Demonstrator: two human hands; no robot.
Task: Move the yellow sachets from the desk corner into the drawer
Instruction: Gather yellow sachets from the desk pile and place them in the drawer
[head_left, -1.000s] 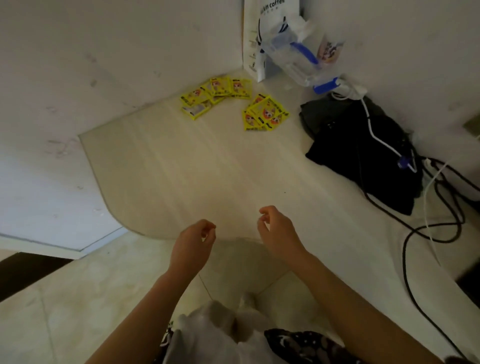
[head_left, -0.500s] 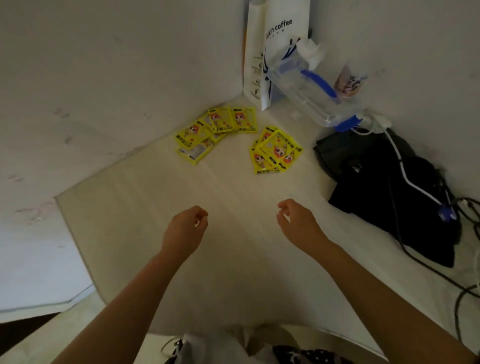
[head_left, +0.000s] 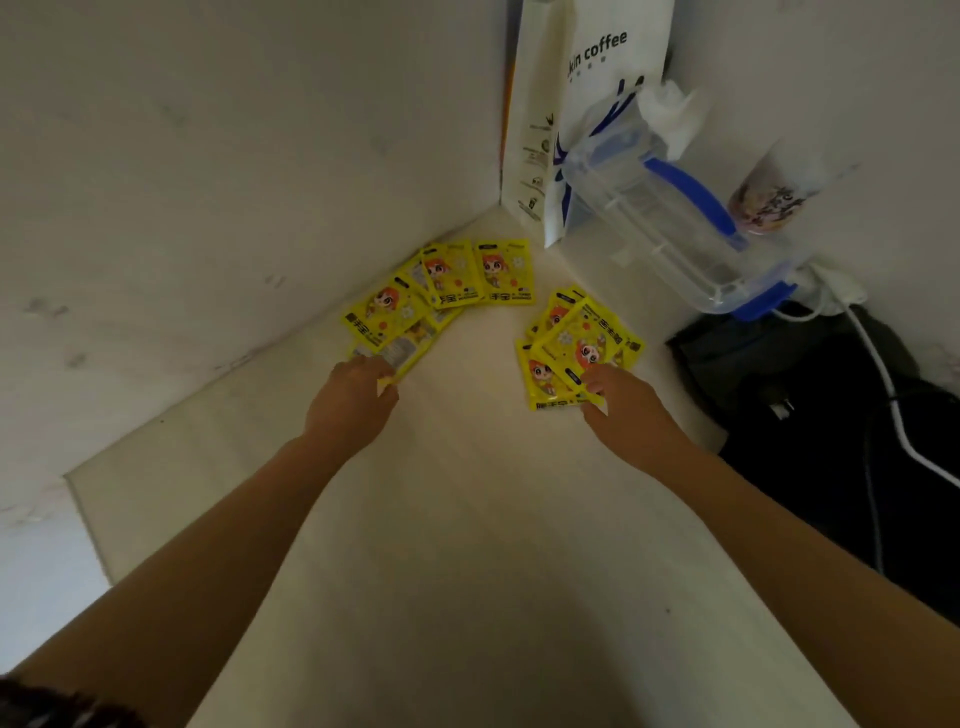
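Several yellow sachets with a cartoon face lie in two groups in the desk corner. The left group (head_left: 441, 293) fans out along the left wall. The right group (head_left: 576, 338) is a small overlapping pile. My left hand (head_left: 353, 402) is at the near end of the left group, its fingers curled on the edge of the lowest sachet. My right hand (head_left: 621, 400) reaches the near edge of the right pile, fingertips pinching a sachet. No drawer is in view.
A white coffee paper bag (head_left: 576, 104) stands in the corner. A clear plastic box with blue clips (head_left: 670, 228) leans beside it, with a printed cup (head_left: 769, 200) behind. A black bag (head_left: 831, 415) with white and black cables lies at right. The pale desk (head_left: 467, 519) stretches toward me.
Both hands have moved forward from mid-desk to the sachets; the left now grips one in the left group, the right pinches one in the right pile. The view has moved closer to the corner.
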